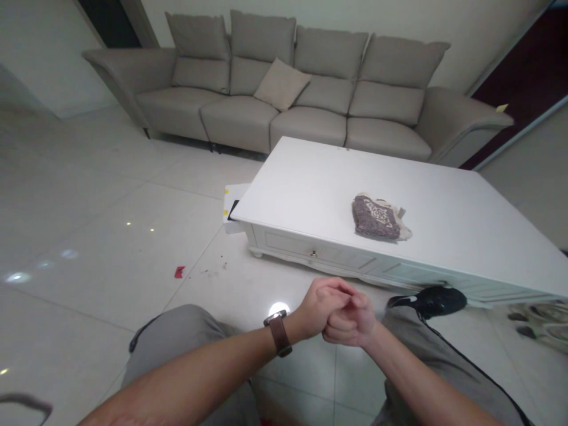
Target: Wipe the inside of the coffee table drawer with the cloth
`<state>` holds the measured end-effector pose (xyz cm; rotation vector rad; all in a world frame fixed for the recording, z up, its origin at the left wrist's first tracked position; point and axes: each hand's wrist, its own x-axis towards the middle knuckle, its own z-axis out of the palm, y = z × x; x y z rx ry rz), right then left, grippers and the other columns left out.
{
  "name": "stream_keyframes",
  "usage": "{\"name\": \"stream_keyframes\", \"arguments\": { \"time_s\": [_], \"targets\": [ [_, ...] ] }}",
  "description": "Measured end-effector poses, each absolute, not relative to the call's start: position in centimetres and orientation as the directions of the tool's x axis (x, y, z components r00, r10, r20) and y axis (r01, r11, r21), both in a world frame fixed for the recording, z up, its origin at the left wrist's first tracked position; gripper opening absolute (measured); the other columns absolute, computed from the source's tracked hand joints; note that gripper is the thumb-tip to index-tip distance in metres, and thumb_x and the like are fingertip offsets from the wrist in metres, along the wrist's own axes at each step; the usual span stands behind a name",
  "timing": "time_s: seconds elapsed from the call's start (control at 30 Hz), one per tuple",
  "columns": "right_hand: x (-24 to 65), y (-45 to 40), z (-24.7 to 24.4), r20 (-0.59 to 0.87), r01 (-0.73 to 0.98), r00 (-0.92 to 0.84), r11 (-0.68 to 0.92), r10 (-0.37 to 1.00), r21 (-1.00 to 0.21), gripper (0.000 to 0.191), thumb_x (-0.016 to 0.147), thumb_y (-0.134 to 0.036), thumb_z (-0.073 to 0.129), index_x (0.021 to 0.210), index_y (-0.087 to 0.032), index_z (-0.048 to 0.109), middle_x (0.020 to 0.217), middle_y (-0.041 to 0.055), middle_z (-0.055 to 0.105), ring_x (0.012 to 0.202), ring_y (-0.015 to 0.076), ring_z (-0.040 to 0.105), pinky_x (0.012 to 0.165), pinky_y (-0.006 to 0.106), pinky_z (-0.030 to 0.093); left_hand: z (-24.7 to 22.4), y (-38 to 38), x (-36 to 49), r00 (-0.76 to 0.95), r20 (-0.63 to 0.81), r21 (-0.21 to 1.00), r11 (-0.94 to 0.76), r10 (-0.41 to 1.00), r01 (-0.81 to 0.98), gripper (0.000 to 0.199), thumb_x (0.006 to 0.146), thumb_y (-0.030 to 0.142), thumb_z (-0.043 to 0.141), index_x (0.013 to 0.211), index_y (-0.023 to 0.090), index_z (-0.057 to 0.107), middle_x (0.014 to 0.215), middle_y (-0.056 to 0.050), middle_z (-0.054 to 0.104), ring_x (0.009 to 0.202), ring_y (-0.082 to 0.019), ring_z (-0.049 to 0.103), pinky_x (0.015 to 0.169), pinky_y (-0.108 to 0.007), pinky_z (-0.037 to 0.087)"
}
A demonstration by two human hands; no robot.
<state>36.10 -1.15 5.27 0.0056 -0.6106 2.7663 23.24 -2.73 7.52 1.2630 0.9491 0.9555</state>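
Note:
My left hand (323, 303) wears a brown-strapped watch (278, 332) at the wrist and is closed against my right hand. With its fingers curled, my right hand (352, 322) presses into the left, and the two are clasped together above the floor between my knees. No object shows in either hand. Beyond them, a folded knitted cloth or garment (377, 219), purple-brown with a cream pattern and a pale edge, lies on the white coffee table (310, 183) near its front edge.
A grey sofa (306, 127) with a loose beige cushion (283, 84) stands behind the table. A white box (235, 192) sits by the table's left end. A red scrap (179, 271) lies on the tiled floor. My black shoe (441, 300) is beside the table front.

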Motion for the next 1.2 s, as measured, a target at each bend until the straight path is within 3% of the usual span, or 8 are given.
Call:
{"name": "stream_keyframes", "arguments": {
  "time_s": [0.1,0.37,0.5,0.6,0.77,0.93,1.07,1.2],
  "targets": [
    [35.7,-1.2,5.5,0.128,-0.354,-0.935,-0.835,0.332,-0.422,0.037,0.086,-0.060,0.054,0.100,-0.027,0.047,0.037,-0.0146,0.037,0.025,0.0085,0.021,0.037,0.019,0.026,7.6,-2.6,23.4,0.250,-0.045,0.969,0.103,0.967,-0.224,0.019,0.080,0.024,0.060,0.088,0.013,0.074,0.090,-0.007,0.077,0.090,-0.020,0.070,0.087,-0.031,0.055],
    [35.9,-1.2,4.2,0.103,-0.368,-0.926,-0.809,0.363,-0.459,0.042,0.086,-0.062,0.049,0.110,-0.027,0.055,0.032,-0.0129,0.041,0.022,0.0117,0.031,0.043,0.023,0.030,7.6,-2.4,23.2,0.251,-0.050,0.971,0.106,0.967,-0.216,0.014,0.079,0.024,0.062,0.081,0.013,0.072,0.081,-0.004,0.074,0.082,-0.018,0.066,0.081,-0.030,0.053],
    [35.5,-0.7,3.3,-0.027,-0.297,-0.928,-0.783,0.371,-0.546,0.038,0.085,-0.058,0.052,0.077,-0.022,0.060,0.028,-0.0083,0.038,0.021,0.0131,0.035,0.038,0.023,0.027,7.3,-1.8,22.8,0.277,0.018,0.989,0.023,0.961,-0.144,0.012,0.076,0.016,0.058,0.081,0.015,0.069,0.078,-0.001,0.070,0.081,-0.016,0.064,0.080,-0.028,0.052],
    [34.9,-0.1,3.5,-0.122,-0.257,-0.899,-0.731,0.421,-0.632,0.046,0.085,-0.049,0.052,0.048,-0.023,0.044,0.027,-0.0007,0.039,0.023,0.0132,0.036,0.033,0.025,0.023,7.4,-1.3,22.1,0.306,0.050,0.999,-0.047,0.951,-0.016,0.018,0.073,0.011,0.055,0.085,0.016,0.067,0.082,0.000,0.069,0.083,-0.015,0.064,0.079,-0.027,0.051],
    [34.1,1.3,4.0,-0.344,-0.220,-0.606,-0.567,0.717,-0.794,0.021,0.069,-0.035,0.068,0.059,-0.018,0.059,0.044,-0.0011,0.057,0.040,0.0120,0.049,0.043,0.023,0.036,7.6,-0.9,21.0,0.320,-0.104,0.936,-0.017,0.942,0.353,0.023,0.086,0.017,0.047,0.102,0.018,0.063,0.073,0.001,0.066,0.068,-0.015,0.064,0.068,-0.027,0.052],
    [34.1,4.3,1.5,-0.368,0.018,-0.259,-0.376,0.893,-0.926,0.035,0.075,-0.044,0.063,0.052,-0.019,0.054,0.052,0.0001,0.055,0.054,0.0121,0.051,0.054,0.024,0.038,8.0,-2.0,20.7,0.269,-0.172,0.550,-0.134,0.948,0.825,0.035,0.090,0.032,0.053,0.119,0.013,0.059,0.107,-0.015,0.072,0.095,-0.028,0.069,0.079,-0.038,0.054],
    [34.1,7.0,-1.5,-0.240,0.513,-0.159,-0.127,0.958,-0.849,0.023,0.078,-0.035,0.053,0.077,-0.017,0.067,0.081,0.0059,0.068,0.077,0.0179,0.061,0.073,0.029,0.047,7.9,-3.2,20.7,0.427,-0.192,0.396,-0.328,0.884,0.858,0.030,0.092,0.028,0.050,0.114,0.013,0.064,0.108,-0.017,0.072,0.102,-0.031,0.068,0.082,-0.040,0.054],
    [33.2,7.8,-3.8,-0.261,0.839,-0.250,0.074,0.932,-0.539,0.055,0.083,-0.030,0.054,0.136,-0.016,0.059,0.131,0.0157,0.063,0.115,0.0254,0.061,0.099,0.036,0.044,7.6,-3.8,20.1,0.594,-0.224,0.413,-0.477,0.772,0.776,0.025,0.092,0.021,0.047,0.106,0.015,0.067,0.106,-0.015,0.074,0.098,-0.028,0.070,0.080,-0.039,0.054]
  ]
}}
